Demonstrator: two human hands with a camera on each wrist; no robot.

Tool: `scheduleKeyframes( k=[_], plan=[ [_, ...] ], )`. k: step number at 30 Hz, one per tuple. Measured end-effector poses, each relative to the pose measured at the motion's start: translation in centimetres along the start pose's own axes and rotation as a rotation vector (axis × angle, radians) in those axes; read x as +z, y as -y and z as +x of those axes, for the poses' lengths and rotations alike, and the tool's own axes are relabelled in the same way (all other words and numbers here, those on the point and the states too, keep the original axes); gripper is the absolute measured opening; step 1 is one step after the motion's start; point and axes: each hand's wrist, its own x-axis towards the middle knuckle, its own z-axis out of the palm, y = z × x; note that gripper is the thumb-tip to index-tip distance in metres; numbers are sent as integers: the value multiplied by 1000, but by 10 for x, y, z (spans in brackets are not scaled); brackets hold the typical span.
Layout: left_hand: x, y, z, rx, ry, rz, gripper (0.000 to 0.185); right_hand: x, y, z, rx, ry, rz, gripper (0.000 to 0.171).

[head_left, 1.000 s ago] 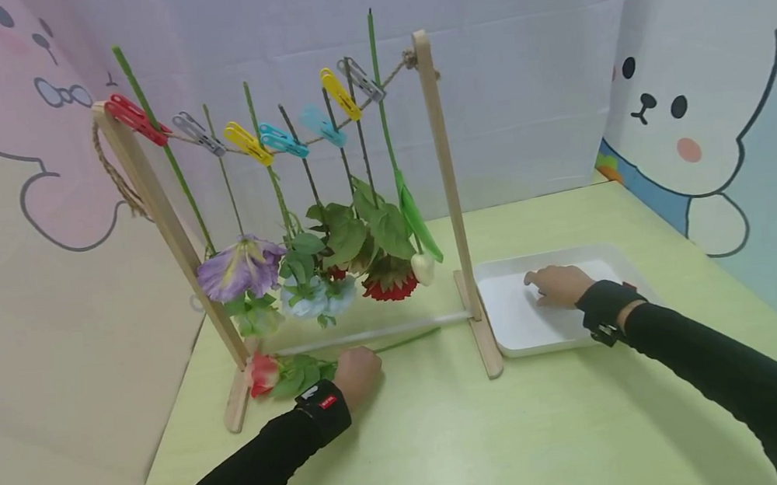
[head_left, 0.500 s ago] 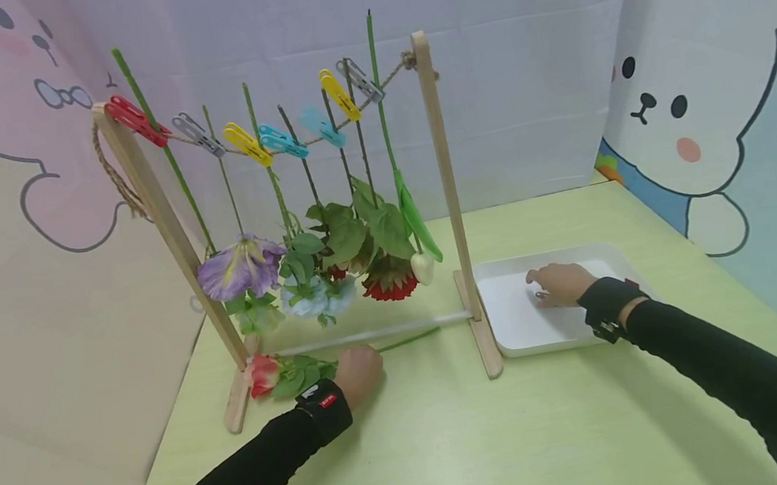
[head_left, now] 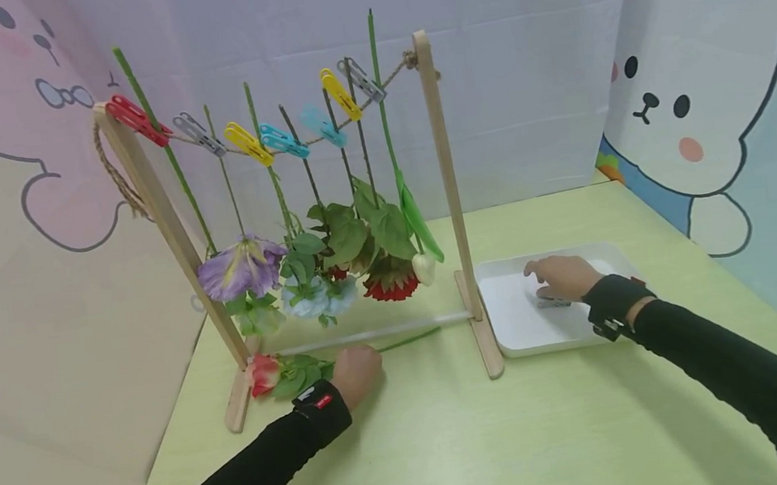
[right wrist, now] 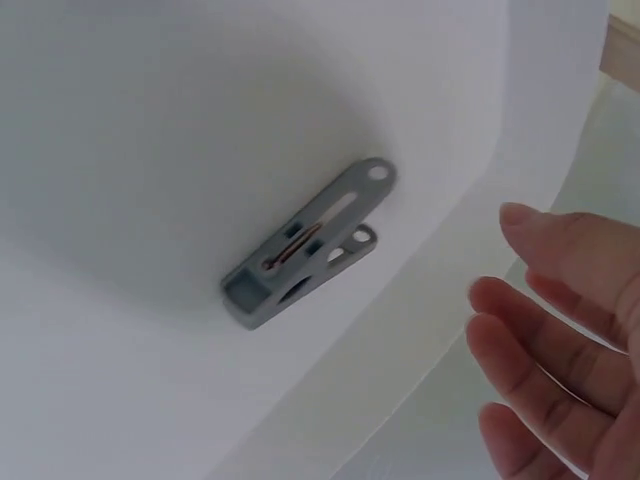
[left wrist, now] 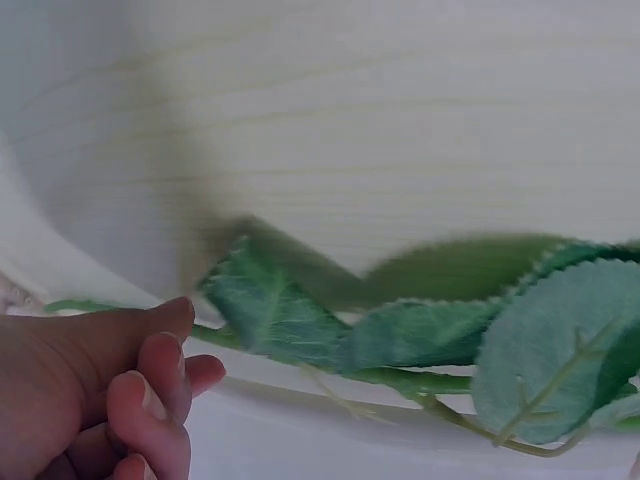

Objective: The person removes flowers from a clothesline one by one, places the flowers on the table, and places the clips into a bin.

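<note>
A red artificial rose with green serrated leaves and a thin green stem (head_left: 282,374) is seen lying on the pale green table (head_left: 450,439), along the foot of a wooden drying frame (head_left: 450,190) strung with a twine line. The left hand (head_left: 359,372) rests on the stem just right of the leaves; in the left wrist view its fingers (left wrist: 150,400) are curled with the stem (left wrist: 420,380) passing beside them, though whether the stem is actually pinched cannot be told. The right hand (head_left: 560,277) is held over a shallow white plastic tray (head_left: 509,332) placed just right of the frame's foot. Its fingers (right wrist: 560,340) are straight and relaxed, and nothing is held in them. A small grey plastic clothes peg (right wrist: 305,245) lies flat in the tray beside its wall, just apart from those fingers; in the head view the peg (head_left: 552,303) shows just below the hand. On the twine, a row of red, grey, yellow and blue pegs (head_left: 248,143) is clipped, and flowers are hung from them head down, among them a purple bloom (head_left: 239,266) and a red one (head_left: 388,283). Panels printed with cartoon rabbits (head_left: 685,112) are set around the table.
</note>
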Motion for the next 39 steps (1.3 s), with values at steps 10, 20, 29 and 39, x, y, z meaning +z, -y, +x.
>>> scheduleKeyframes(
  k=[10,20,29,39],
  plan=[
    [-167,-15,12,-66,-21,-99,34,-18,34,-20,-64,-269,163,25],
    [-323,-19,36,-217,44,-318,25,-4,75,-35,-186,-520,263,15],
    [-317,-16,43,-322,7,-486,16,15,84,-38,-182,-543,326,11],
    [-350,11,41,-286,-37,-497,17,-23,88,-43,-240,-545,179,10]
  ],
)
